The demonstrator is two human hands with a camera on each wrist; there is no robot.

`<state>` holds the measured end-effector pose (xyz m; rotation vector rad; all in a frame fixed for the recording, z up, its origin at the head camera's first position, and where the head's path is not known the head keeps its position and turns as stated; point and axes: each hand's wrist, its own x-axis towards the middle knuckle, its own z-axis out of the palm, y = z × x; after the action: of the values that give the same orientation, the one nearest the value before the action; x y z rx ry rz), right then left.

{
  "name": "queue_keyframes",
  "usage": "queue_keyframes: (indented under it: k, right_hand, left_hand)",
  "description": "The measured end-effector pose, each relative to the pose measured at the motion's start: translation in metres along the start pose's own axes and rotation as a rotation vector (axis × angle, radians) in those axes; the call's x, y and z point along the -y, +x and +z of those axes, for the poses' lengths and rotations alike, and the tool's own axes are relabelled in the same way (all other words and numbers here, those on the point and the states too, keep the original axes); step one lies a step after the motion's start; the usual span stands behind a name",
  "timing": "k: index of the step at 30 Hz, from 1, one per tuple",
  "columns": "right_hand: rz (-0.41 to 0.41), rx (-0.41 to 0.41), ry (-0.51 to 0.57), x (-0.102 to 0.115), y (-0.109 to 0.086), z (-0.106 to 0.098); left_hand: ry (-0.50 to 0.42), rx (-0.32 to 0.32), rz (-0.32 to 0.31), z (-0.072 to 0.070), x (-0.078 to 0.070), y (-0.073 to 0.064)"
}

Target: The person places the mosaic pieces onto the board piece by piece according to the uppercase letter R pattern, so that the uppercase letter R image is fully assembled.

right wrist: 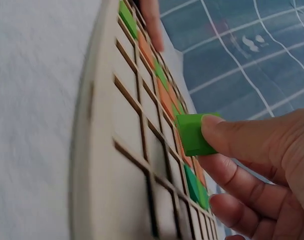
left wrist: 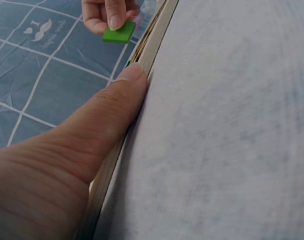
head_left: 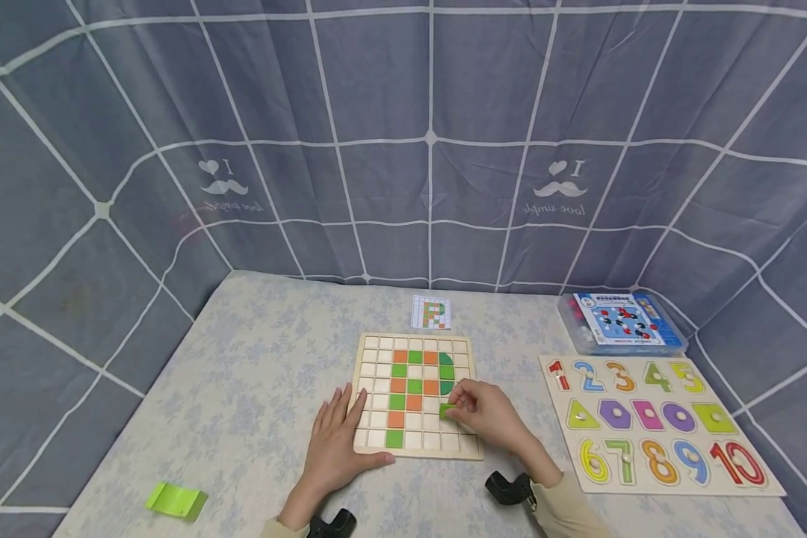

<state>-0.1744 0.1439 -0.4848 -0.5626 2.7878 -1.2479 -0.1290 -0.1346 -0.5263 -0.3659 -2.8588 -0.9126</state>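
A wooden grid board (head_left: 420, 453) lies at the middle of the table, with orange and green square tiles and darker green curved tiles set in some of its cells. My right hand (head_left: 487, 413) pinches a green square tile (right wrist: 194, 136) between thumb and fingers, over the right part of the board just below the lower curved tile (head_left: 447, 388). My left hand (head_left: 336, 447) rests along the board's left side with fingers spread and extended. Its thumb (left wrist: 109, 107) lies against the board's near edge.
A small printed pattern card (head_left: 431, 312) lies behind the board. To the right are a number and shape puzzle board (head_left: 652, 437) and a clear plastic box (head_left: 622, 325) with a molecule picture. A bright green tray-like piece (head_left: 177, 501) sits at the front left.
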Motion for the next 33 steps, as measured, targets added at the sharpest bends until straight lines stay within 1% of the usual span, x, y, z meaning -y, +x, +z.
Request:
queue_keyframes:
  k: [5,10,21,33]
  right_hand:
    - [-0.034,0.024,-0.028,0.005,0.003,0.012]
    - [-0.050,0.017,-0.058,0.007,0.006,0.019]
    - [-0.072,0.054,-0.129,0.008,0.005,0.020]
    - [-0.125,0.016,-0.211,0.008,0.002,0.021]
  left_hand:
    - [0.020,0.002,-0.001,0.001,0.000,0.001]
    - [0.020,-0.003,0.004,0.001,0.000,0.002]
    - [0.016,-0.005,-0.002,0.002,0.000,0.000]
    - [0.016,-0.008,-0.007,0.002,0.000,0.000]
